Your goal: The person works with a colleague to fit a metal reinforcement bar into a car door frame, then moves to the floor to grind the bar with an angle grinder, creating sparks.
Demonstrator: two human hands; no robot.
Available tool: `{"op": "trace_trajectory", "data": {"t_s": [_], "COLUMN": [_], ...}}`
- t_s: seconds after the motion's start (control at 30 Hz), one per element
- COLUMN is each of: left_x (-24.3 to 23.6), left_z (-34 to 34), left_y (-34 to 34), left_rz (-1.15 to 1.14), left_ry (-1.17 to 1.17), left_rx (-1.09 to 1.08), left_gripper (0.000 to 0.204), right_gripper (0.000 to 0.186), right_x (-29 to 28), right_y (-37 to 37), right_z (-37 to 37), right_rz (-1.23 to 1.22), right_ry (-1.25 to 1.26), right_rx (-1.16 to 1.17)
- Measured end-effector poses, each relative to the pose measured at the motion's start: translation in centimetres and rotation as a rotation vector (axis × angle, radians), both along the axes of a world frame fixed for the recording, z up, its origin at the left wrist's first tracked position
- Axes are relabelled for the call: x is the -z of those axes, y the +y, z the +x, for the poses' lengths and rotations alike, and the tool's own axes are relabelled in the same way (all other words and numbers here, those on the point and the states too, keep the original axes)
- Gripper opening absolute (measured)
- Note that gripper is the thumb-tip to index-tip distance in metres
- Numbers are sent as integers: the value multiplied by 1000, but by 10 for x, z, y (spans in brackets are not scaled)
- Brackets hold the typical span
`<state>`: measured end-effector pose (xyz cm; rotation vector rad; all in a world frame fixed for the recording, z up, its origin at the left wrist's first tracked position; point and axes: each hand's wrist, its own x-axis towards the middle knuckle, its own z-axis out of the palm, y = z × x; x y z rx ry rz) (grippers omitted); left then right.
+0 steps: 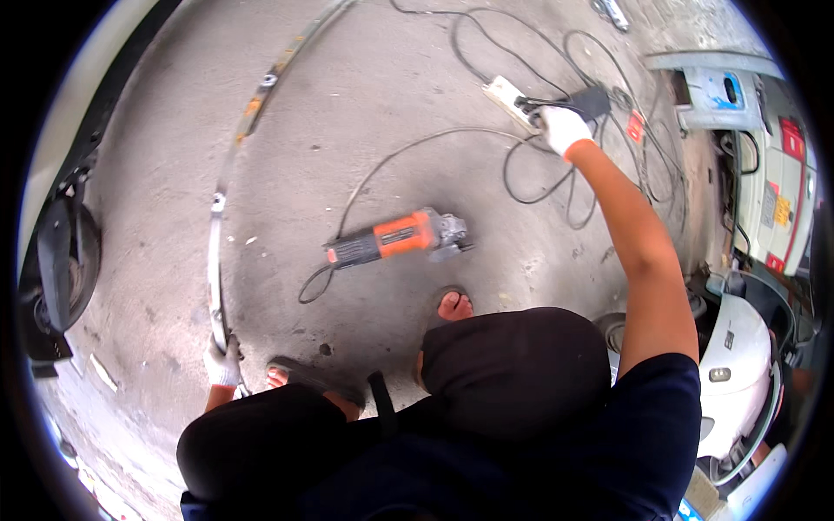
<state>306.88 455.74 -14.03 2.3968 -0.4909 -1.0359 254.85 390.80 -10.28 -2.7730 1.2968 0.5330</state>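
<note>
From the head camera, looking down past my knees: my left hand (222, 363), in a white glove, is closed around the lower end of a long curved metal strip (228, 165) that arcs away across the concrete floor (365, 104). My right hand (562, 128), gloved too, is stretched far out and closed on a black plug (592, 102) right at the white power strip (507, 94), amid tangled black cables (539, 187). An orange and black angle grinder (400, 237) lies on the floor between my hands, just beyond my sandalled foot (453, 306).
</note>
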Motion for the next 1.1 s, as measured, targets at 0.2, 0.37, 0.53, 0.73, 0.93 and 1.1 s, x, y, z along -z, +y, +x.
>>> {"op": "trace_trajectory", "data": {"t_s": [0.2, 0.37, 0.53, 0.73, 0.93, 1.1], "left_x": [-20, -34, -39, -58, -17, -27], "left_z": [2, 11, 30, 66, 95, 91], "left_y": [-10, -19, -8, -41, -50, -53], "left_rz": [8, -4, 50, 143, 137, 80], "left_ry": [26, 58, 189, 107, -222, -137], "left_rx": [38, 164, 64, 167, 280, 292], "left_gripper": [32, 51, 53, 47, 55, 53], "right_gripper": [20, 24, 26, 76, 73, 63], "right_x": [28, 1, -83, -56, -4, -26], "right_y": [-10, -8, 129, 264, 295, 296], "right_z": [-39, 13, 181, 262, 286, 281], "right_rz": [-81, 20, -71, 414, 477, 521], "right_ry": [-186, 329, 434, 427, 282, 173], "right_rx": [28, 321, -88, -556, -481, -412]}}
